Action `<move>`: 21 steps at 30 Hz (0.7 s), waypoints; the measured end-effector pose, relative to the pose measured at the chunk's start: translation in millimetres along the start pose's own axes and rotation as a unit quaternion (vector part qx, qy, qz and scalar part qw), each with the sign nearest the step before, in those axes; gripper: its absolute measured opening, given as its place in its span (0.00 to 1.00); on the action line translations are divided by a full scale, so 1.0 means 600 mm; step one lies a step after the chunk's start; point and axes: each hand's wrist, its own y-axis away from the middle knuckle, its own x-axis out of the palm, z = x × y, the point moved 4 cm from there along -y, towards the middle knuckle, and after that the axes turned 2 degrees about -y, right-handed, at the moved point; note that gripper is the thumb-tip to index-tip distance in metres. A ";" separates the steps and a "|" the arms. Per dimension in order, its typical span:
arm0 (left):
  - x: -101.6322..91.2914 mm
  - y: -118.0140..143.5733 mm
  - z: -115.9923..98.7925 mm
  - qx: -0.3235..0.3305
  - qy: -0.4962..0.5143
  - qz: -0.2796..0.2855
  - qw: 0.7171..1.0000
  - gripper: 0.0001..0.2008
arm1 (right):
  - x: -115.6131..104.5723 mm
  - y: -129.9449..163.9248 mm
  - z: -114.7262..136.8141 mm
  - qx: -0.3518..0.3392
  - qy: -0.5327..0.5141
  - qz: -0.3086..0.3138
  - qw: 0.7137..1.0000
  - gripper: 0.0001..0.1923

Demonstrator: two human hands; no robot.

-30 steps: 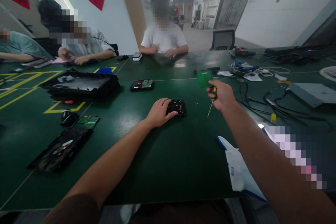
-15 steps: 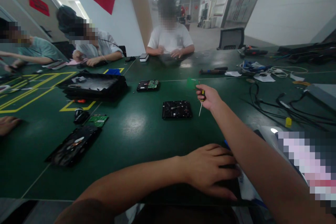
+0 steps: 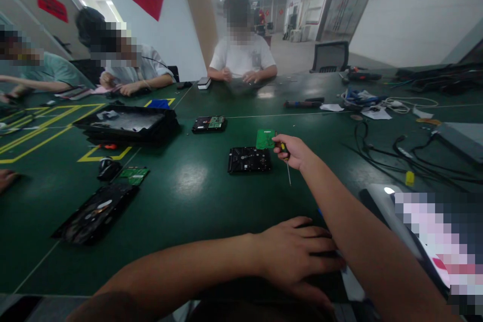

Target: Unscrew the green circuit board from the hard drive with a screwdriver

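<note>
From the head camera, the right hand reaches far out over the green table. Its grip is clenched around a small screwdriver, whose yellow-and-black handle sits in the fist while the thin shaft points down toward the table. The fingertips of the same hand also pinch the edge of a green circuit board, which is held just behind the far right corner of a black hard drive. The drive lies flat on the table, just left of the hand.

The left hand lies palm down near the table's front edge, fingers spread, resting on a white cloth that shows past the fingertips under the right forearm; its grip is released and grasps nothing.

Farther left, an opened drive lies on the table, with a second green board and a black tray beyond it. Another drive rests toward the middle. Tangled black cables spread on the right. Three other people sit along the far side, hands on the table.
</note>
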 end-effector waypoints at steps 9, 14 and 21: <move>-0.050 0.064 0.096 -0.188 -0.072 -0.150 0.968 0.17 | -0.026 -0.005 -0.005 -0.008 0.082 0.017 0.996 0.07; -0.082 0.166 0.226 -0.498 -0.161 -0.177 0.833 0.35 | -0.021 -0.004 -0.013 -0.020 0.146 0.026 0.989 0.07; -0.049 0.212 0.287 -0.557 -0.102 -0.124 0.815 0.54 | -0.007 -0.005 -0.006 -0.023 0.119 0.007 0.993 0.14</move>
